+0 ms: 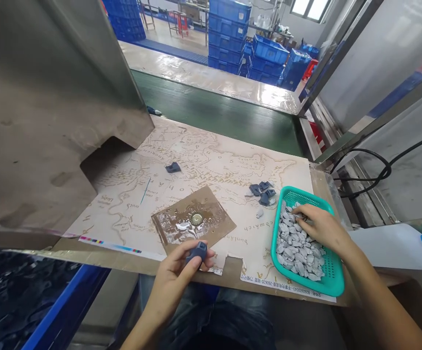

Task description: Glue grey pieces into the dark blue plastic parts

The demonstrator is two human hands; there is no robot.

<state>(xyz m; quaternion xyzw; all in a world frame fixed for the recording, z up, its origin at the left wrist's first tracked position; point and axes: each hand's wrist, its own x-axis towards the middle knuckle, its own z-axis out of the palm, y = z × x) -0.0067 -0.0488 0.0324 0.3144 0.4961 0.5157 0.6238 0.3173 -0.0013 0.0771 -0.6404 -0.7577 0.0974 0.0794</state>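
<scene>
Gripping a blue part in the left hand, right hand half-open on grey pieces in a teal basket.

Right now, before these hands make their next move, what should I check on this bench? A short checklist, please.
1. Left hand firmly gripping the dark blue moulded piece: ok.
2. Right hand inside the teal plastic basket: ok, fingertips among the grey pieces.
3. All grey pieces inside the basket: not ok, one pale grey piece lies outside on the map-printed board.
4. Right hand holding a piece: cannot tell, its fingers hide this.
5. Brown cardboard sheet dry: cannot tell, it has a glossy patch.
</scene>
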